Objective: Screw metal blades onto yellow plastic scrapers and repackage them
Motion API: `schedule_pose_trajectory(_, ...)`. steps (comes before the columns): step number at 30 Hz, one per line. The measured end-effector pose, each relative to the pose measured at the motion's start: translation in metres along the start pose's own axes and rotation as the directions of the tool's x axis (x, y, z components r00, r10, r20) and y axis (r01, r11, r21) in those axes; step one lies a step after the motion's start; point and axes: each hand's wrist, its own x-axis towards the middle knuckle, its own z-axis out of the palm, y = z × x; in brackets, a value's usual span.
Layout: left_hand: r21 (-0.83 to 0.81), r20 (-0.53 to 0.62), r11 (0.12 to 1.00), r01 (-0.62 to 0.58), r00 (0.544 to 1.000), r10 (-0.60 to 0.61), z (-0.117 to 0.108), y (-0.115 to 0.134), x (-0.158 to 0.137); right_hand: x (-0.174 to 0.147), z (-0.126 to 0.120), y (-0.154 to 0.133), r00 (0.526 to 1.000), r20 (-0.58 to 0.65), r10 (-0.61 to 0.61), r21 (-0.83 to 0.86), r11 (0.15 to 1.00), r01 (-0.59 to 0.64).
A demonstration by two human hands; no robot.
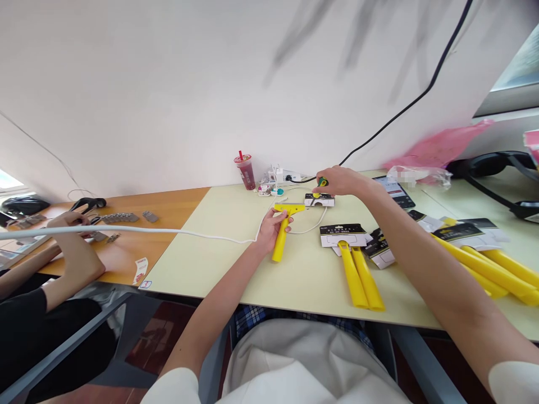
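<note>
My left hand [272,229] is closed around a yellow scraper [279,245], just below its wide head, which points away from me. My right hand [337,180] reaches to the back of the table, its fingers closed on a green-and-yellow handle that looks like a screwdriver's [322,182]; its far end is hard to make out. Directly beneath that hand lies a black-and-white card [326,201]. Nearer to me, two yellow handles [361,278] stick out from another printed card [343,235].
More carded yellow handles [501,266] lie at the right, near a tablet [393,192] and a black headset [501,174]. A drink cup [245,171] and a power strip [286,175] stand by the wall. A white cable [202,234] crosses the left side. Another person's arm [71,258] is at far left.
</note>
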Motion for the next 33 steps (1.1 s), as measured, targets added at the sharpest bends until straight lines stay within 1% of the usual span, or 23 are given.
schedule_pose_trajectory(2, -0.005, 0.011, 1.000, -0.002, 1.000, 0.002, 0.000, 0.001, 0.000, 0.002, 0.003, 0.002, 1.000, 0.007, 0.005, -0.008, 1.000, -0.005)
schedule_pose_trajectory(7, 0.003, 0.015, 1.000, 0.001, 1.000, -0.001, 0.000, 0.001, -0.001, 0.004, 0.007, 0.001, 0.999, 0.037, -0.018, 0.047, 0.999, 0.016)
schedule_pose_trajectory(10, 0.006, 0.007, 1.000, -0.002, 1.000, 0.002, 0.000, 0.001, -0.001, 0.004, 0.006, 0.000, 0.999, 0.036, -0.010, 0.062, 0.998, 0.008)
schedule_pose_trajectory(14, -0.002, 0.016, 1.000, 0.000, 1.000, 0.000, -0.001, 0.000, -0.001, 0.002, 0.001, -0.001, 0.999, 0.015, -0.039, 0.058, 0.998, 0.038)
schedule_pose_trajectory(20, 0.000, -0.012, 1.000, 0.017, 1.000, -0.017, -0.003, -0.003, 0.001, -0.012, -0.019, -0.008, 0.996, -0.073, -0.060, 0.066, 0.996, 0.065)
schedule_pose_trajectory(24, 0.004, -0.042, 0.999, 0.044, 0.998, -0.044, -0.004, -0.004, 0.003, -0.029, -0.037, -0.017, 0.992, -0.117, -0.047, 0.094, 0.994, 0.058)
schedule_pose_trajectory(29, 0.024, -0.075, 0.997, 0.074, 0.995, -0.072, -0.005, -0.006, 0.005, -0.051, -0.056, -0.032, 0.976, -0.207, -0.068, 0.095, 0.992, 0.089)
schedule_pose_trajectory(33, 0.027, -0.074, 0.995, 0.092, 0.993, -0.090, -0.005, -0.006, 0.006, -0.063, -0.064, -0.042, 0.969, -0.224, -0.103, 0.098, 0.987, 0.127)
